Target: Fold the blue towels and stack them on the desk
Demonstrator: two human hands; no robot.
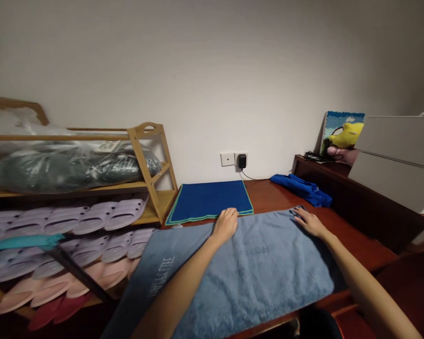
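A blue-grey towel [261, 263] with pale lettering near its left end lies spread across the reddish-brown table, slightly wrinkled in the middle. Its left end hangs toward the shoe rack. My left hand [226, 225] is at the towel's far edge, fingers curled together on the fabric. Close to the far right corner, my right hand [311, 223] rests on the towel with its fingers apart. Just beyond my left hand lies a folded dark blue cloth [212, 200] with green edging. A bright blue bundled cloth [302, 188] lies farther back on the right.
To the left stands a wooden rack [157, 188] with lilac slippers [95, 218], pink slippers and a plastic-wrapped bundle [67, 165]. A black plug [242, 161] sits in the wall socket, its cable reaching the table [261, 193]. White boxes [399, 160] stand at right.
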